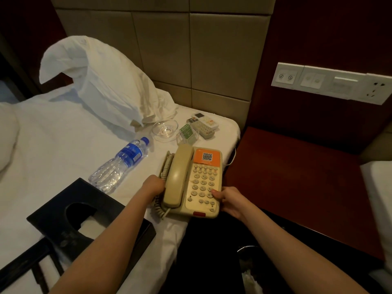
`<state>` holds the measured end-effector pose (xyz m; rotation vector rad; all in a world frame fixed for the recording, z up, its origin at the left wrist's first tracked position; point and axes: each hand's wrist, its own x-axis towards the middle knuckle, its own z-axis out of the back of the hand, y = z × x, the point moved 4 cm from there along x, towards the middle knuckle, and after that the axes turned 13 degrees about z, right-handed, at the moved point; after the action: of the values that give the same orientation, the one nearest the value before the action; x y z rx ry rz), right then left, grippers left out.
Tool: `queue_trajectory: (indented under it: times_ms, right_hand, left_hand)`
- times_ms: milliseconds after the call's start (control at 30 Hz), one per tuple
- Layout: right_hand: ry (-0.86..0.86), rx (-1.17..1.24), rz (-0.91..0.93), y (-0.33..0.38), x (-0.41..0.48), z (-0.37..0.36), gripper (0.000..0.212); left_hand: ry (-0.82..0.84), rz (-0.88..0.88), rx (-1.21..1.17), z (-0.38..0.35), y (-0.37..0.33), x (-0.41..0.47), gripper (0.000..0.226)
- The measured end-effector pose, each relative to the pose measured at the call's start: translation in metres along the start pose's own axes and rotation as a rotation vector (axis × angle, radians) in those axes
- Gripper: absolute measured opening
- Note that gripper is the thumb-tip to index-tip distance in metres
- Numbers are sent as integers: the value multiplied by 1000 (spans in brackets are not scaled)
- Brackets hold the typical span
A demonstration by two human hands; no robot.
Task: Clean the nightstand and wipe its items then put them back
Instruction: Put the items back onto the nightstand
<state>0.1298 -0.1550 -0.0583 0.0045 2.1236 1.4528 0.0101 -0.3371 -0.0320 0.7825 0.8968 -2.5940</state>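
Gripping a beige corded desk telephone (203, 183) from both sides, the person stands at the corner of the white-sheeted bed (53, 134). The left hand (153, 185) holds the telephone's left edge beside the coiled cord (158, 205); its fingers curl out of sight against the casing. The right hand (230, 201) clamps the right edge, thumb pressed on the keypad and fingers tucked underneath. The beige handset (179, 177) sits in its cradle. The telephone lies over the bed's corner; whether it rests on the sheet or is lifted just clear cannot be told. The dark reddish-brown wooden nightstand counter (297, 177) stands just to the right of the bed. On the sheet beyond the telephone lie a clear plastic water bottle with a blue label (121, 164) on its side, a clear glass dish (165, 130), a clear acrylic card holder with a green insert (187, 133) and white remote controls (206, 124) close together. A black tissue box (53, 209) sits at near left. A white pillow (101, 81) leans against the padded headboard.
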Motion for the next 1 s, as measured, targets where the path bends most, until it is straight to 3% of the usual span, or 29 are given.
queue_trajectory:
  times_ms: [600,800,1000]
  right_hand:
    - [-221,40,161,98,18,141,35]
    - [-269,136,230,126,46,177,30]
    - [-292,221,271,139,74,203,24]
  left_hand:
    - [253,-161,-216,-100,-151,-12,41]
    - [528,-67,-506,-127,-208,3,26]
    - [816,43,-668,-153,-233,18,50]
